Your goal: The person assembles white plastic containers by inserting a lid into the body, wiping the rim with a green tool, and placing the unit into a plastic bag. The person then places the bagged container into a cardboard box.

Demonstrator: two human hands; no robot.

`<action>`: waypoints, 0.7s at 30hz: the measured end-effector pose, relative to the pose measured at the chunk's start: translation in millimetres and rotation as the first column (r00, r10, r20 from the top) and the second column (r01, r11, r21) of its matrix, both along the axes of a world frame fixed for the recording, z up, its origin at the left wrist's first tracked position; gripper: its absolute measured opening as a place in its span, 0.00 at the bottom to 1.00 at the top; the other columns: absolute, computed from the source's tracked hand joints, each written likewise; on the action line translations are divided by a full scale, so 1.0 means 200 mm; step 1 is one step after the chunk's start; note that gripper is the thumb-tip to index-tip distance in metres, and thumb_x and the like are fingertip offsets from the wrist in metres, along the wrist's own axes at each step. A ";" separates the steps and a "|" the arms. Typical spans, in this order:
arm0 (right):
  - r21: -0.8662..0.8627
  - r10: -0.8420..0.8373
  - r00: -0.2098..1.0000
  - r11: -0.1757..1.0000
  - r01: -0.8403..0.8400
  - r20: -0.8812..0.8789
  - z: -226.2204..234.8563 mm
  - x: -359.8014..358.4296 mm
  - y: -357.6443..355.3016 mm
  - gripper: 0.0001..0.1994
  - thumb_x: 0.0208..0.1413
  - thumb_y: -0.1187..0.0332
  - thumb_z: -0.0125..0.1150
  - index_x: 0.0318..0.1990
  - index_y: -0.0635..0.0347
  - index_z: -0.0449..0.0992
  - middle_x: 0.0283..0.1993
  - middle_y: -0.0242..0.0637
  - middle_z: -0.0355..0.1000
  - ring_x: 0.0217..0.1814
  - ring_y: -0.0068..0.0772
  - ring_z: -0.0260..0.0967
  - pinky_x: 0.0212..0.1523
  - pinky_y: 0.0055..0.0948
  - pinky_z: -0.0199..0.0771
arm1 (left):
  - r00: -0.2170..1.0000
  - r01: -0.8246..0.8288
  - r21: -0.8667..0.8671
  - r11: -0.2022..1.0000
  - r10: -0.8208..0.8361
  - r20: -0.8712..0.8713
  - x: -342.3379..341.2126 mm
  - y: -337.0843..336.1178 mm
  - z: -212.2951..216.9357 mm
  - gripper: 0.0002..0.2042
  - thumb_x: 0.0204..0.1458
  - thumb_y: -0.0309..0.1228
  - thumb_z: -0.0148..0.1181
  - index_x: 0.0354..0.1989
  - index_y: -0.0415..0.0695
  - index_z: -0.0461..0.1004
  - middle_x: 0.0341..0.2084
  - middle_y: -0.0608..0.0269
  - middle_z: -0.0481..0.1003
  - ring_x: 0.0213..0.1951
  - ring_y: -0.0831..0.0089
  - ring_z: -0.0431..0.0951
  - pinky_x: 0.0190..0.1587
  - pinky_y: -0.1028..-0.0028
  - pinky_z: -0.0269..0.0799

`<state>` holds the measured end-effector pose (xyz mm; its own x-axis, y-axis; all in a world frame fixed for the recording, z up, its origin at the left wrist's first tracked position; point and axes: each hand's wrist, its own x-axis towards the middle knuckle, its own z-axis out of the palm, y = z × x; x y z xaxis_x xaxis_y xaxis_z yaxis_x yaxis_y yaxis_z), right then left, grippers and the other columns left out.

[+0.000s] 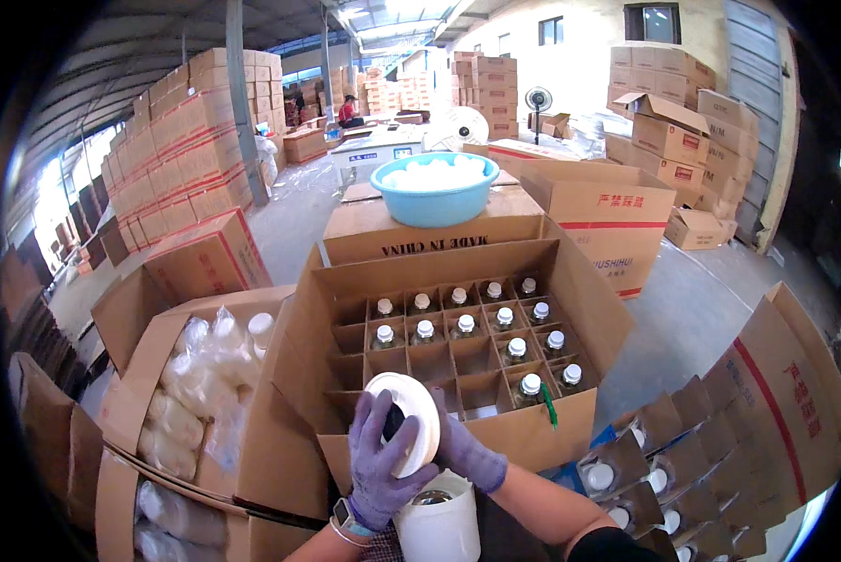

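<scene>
My left hand [383, 459], in a purple-grey glove, grips a white round lid-like piece [424, 420] with a dark centre, tilted on its edge. Against the right side of that piece is my gloved right hand [469, 451], its fingertips partly hidden behind it. Just below both hands stands an open white cylindrical container [437, 529], something shiny inside its mouth. Beyond them is an open carton [458, 426] with cardboard dividers. Several clear bottles with white caps [465, 324] fill its back and right cells; some front and left cells hold none. A green strip [550, 408] hangs at its front right.
A light-blue basin [432, 204] of white pieces sits on a box behind the carton. At left, an open box [149, 412] holds bagged white containers. Another divided carton [664, 468] with white-capped items stands at lower right. Stacked cartons [182, 140] line the floor; a person [350, 112] is far back.
</scene>
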<state>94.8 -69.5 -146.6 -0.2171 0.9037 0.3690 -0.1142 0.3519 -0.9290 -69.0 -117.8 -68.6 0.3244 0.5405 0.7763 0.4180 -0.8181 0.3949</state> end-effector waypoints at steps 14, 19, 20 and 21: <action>0.039 -0.066 0.995 0.997 0.063 0.080 0.30 0.00 -0.21 0.32 0.62 0.57 0.60 0.70 0.61 0.59 0.63 0.49 0.68 0.62 0.45 0.70 0.60 0.39 0.71 | 0.894 0.288 -0.420 0.861 -0.084 0.440 -0.02 -0.12 0.03 0.35 0.55 0.58 0.62 0.59 0.39 0.72 0.65 0.45 0.65 0.67 0.48 0.65 0.66 0.50 0.63; 0.494 -0.391 0.891 0.836 0.239 0.230 0.40 -0.01 -0.29 0.30 0.58 0.60 0.60 0.65 0.61 0.61 0.57 0.54 0.69 0.55 0.55 0.72 0.52 0.41 0.74 | 0.817 0.427 -0.534 0.730 -0.059 0.573 0.00 -0.21 0.06 0.37 0.64 0.55 0.50 0.67 0.32 0.63 0.64 0.49 0.68 0.64 0.57 0.69 0.64 0.63 0.65; 0.325 -0.336 0.938 0.899 0.292 0.084 0.39 -0.05 -0.27 0.26 0.59 0.61 0.60 0.62 0.60 0.63 0.57 0.55 0.70 0.56 0.56 0.72 0.54 0.43 0.73 | 0.890 0.300 -0.292 0.908 -0.155 0.430 0.05 -0.17 0.09 0.37 0.60 0.53 0.58 0.67 0.33 0.64 0.68 0.45 0.62 0.68 0.50 0.64 0.68 0.57 0.60; 0.269 -0.271 0.961 0.931 0.248 0.051 0.31 -0.05 -0.22 0.24 0.60 0.64 0.58 0.63 0.60 0.64 0.55 0.54 0.71 0.56 0.56 0.72 0.56 0.41 0.73 | 0.977 0.101 -0.200 0.975 -0.060 0.203 0.05 -0.16 0.06 0.35 0.52 0.47 0.66 0.64 0.37 0.69 0.70 0.42 0.58 0.70 0.43 0.58 0.71 0.54 0.55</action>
